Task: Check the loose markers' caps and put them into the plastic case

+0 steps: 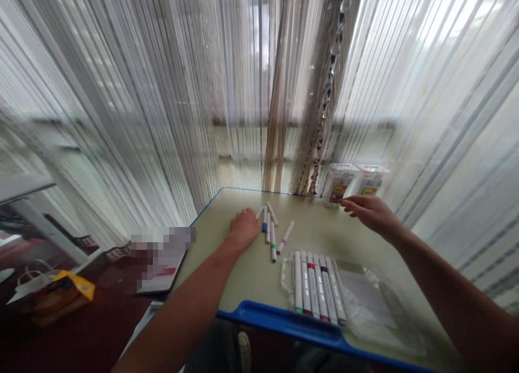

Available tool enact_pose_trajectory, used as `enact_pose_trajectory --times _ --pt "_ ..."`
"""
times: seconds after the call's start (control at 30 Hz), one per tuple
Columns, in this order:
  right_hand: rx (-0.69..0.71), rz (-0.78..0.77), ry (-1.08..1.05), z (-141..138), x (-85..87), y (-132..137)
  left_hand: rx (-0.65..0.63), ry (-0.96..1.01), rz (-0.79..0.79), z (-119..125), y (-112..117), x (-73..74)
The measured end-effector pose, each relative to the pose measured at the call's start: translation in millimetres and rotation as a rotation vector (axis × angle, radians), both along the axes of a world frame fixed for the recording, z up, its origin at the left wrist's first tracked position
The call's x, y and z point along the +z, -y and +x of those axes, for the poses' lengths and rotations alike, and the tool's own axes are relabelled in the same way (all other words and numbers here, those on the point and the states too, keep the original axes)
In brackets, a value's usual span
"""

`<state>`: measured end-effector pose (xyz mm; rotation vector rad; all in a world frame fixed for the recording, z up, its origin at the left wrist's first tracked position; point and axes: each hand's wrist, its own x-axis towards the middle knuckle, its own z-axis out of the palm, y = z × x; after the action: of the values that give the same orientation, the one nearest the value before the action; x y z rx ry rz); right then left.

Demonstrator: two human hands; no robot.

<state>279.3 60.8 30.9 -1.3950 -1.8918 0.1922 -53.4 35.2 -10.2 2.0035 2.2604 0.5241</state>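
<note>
White pens [271, 230] lie just right of the left hand [244, 227], a loose fist, and point away. The right hand [367, 211], fingers stretched flat, holds nothing near the clear box [339, 182].

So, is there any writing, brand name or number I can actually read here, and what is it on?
No text here can be read.
Two clear containers: red and yellow labels, too blurred to read.
Row of markers: dark print on the barrels, too small to read.
Booklet left of the table: cover partly pixelated, nothing legible.
Yellow box: no readable marks.
</note>
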Motion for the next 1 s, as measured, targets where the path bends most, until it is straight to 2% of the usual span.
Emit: enact_pose_trajectory --times 0.13,0.27,0.43,0.5,0.57,0.7,0.77,0.87,1.0 --pt "0.031 -0.014 -0.015 6 -19.7 1 0.064 -0.025 -0.022 -6 -4 -2.8" --pt "0.034 0.011 -0.02 1 -24.1 17 0.108 -0.026 -0.007 -20 -12 -1.4" --pt "0.1 0.016 -0.086 -13 -21.4 28 0.061 0.021 0.163 -29 -19 17.8" --pt "0.141 0.014 -0.137 -15 -21.4 27 -0.011 0.062 0.238 -19 -17 28.4" --pt "0.172 0.012 -0.204 -16 -21.4 27 -0.143 0.112 0.291 0 -11 38.5" --pt "0.26 -0.034 -0.345 -20 -18.6 33 -0.506 0.192 0.266 47 6 55.6" --pt "0.324 -0.08 -0.419 -26 -15.8 37 -0.722 0.276 0.263 65 13 59.6" --pt "0.475 -0.217 -0.659 -36 -12.1 45 -0.83 0.434 0.288 78 18 53.3" --pt "0.539 -0.241 -0.751 -46 -13.0 51 -0.794 0.597 0.334 77 19 31.2"
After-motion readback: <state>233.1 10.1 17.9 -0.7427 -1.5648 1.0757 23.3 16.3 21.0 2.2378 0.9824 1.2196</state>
